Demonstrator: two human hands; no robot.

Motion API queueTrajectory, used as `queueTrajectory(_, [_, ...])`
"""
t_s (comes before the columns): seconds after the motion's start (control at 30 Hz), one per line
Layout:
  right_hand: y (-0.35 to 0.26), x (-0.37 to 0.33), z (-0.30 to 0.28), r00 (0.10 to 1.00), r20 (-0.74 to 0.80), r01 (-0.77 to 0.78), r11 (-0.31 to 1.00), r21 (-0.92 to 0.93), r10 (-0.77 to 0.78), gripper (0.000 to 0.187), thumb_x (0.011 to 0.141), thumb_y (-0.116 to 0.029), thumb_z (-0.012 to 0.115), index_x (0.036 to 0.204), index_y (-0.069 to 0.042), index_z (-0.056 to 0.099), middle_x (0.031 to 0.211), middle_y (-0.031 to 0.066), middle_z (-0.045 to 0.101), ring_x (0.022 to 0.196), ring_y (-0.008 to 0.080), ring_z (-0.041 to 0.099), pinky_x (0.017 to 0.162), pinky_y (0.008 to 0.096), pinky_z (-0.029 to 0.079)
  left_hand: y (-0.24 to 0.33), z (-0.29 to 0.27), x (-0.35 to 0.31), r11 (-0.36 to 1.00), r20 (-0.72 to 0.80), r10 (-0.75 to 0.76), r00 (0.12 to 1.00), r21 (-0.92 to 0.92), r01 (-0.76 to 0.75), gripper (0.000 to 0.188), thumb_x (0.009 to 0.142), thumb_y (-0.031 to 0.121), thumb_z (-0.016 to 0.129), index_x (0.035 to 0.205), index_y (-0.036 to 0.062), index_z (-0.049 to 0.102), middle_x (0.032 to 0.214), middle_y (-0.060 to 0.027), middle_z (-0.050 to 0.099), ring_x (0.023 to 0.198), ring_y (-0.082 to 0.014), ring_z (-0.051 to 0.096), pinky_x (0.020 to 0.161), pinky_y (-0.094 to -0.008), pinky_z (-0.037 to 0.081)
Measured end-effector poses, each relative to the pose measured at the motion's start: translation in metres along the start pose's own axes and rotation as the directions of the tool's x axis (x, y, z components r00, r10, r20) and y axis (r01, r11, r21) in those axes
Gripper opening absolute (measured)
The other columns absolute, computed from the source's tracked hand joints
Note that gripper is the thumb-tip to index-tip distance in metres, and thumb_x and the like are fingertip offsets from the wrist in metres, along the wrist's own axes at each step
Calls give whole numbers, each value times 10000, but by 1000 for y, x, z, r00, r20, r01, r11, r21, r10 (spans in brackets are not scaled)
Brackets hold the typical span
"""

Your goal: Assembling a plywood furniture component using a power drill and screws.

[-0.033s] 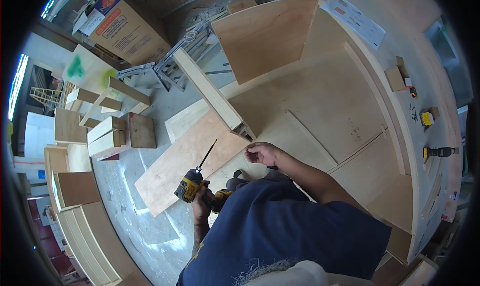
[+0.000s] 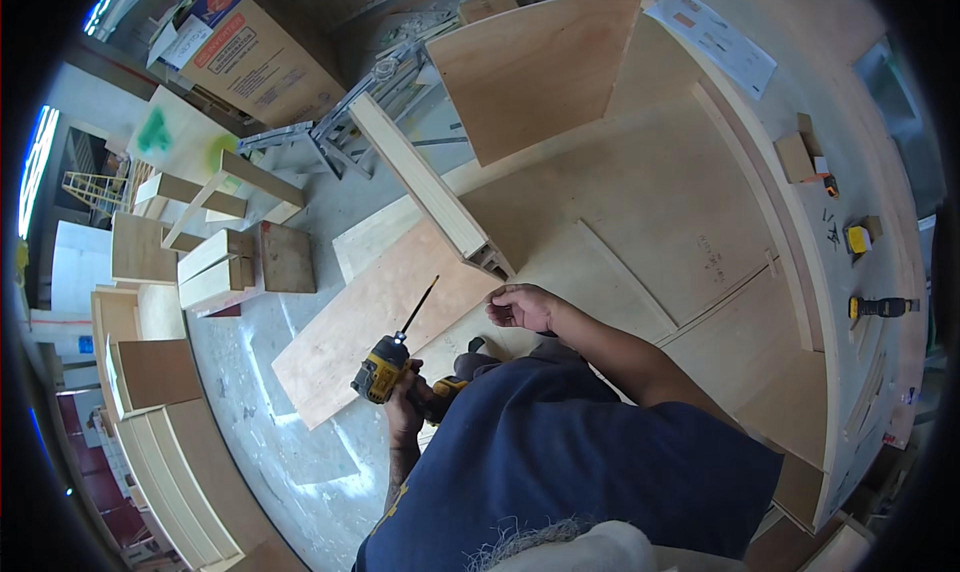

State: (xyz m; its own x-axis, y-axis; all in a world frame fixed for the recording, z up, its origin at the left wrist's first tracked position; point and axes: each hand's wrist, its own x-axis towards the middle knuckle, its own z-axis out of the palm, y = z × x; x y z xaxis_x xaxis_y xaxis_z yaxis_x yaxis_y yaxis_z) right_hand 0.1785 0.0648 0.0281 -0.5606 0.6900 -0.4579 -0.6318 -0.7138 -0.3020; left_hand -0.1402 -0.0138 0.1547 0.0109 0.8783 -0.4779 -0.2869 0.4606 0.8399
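My left hand (image 2: 404, 410) is wrapped round the grip of a yellow-and-black cordless drill (image 2: 378, 372). A long thin bit (image 2: 420, 305) points up and away from its chuck, and a small light glows at the nose. My right hand (image 2: 522, 308) is held with curled fingers just below the near end of a long, narrow wooden panel (image 2: 420, 182). Whatever those fingers hold, if anything, is too small to make out. That panel's near end shows a hollow frame. Beneath it, a flat plywood sheet (image 2: 350, 337) lies on the floor.
To my right stands a large plywood cabinet carcass (image 2: 640, 202) with a loose wooden strip (image 2: 628, 277) inside. Its side edge carries a paper drawing (image 2: 710, 42), loose screws (image 2: 831, 230) and a second power tool (image 2: 882, 307). Wooden boxes (image 2: 215, 272) and a folded ladder (image 2: 325, 137) are at left.
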Motion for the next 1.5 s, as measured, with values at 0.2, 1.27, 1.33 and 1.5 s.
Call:
queueTrajectory(0.2, [14, 25, 54, 993, -8, -118, 963, -243, 120, 165, 933, -85, 592, 1085, -87, 657, 714, 8, 605, 608, 131, 564, 558, 283, 441, 13, -4, -10, 999, -27, 32, 999, 10, -32, 287, 902, 162, 629, 1101, -44, 635, 662, -43, 593, 550, -134, 575, 543, -263, 472])
queueTrajectory(1.27, [-75, 192, 201, 804, -397, 456, 888, -69, -444, 129, 1005, -190, 640, 1028, -64, 648, 986, 58, 623, 921, 179, 612, 926, 352, 567, 98, -83, 183, 996, 374, 89, 923, -11, -92, 271, 910, 151, 634, 1121, -19, 647, 677, -14, 553, 579, -125, 537, 566, -268, 442])
queueTrajectory(1.33, [-81, 206, 201, 790, -427, 460, 886, -63, -441, 137, 1006, -203, 642, 1023, -68, 647, 985, 53, 611, 917, 176, 598, 923, 350, 561, 92, -75, 196, 993, 363, 52, 930, -119, -9, 263, 914, 146, 639, 1118, -20, 640, 708, -26, 567, 585, -125, 540, 557, -271, 459])
queueTrajectory(1.5, [-86, 240, 202, 589, -598, 604, 788, -120, -543, 160, 1027, -255, 609, 1045, -101, 647, 959, 30, 606, 921, 158, 586, 936, 357, 523, 77, -53, 221, 957, 342, 28, 939, -282, 74, 254, 916, 150, 644, 1111, -12, 626, 786, -59, 600, 595, -127, 545, 543, -286, 495])
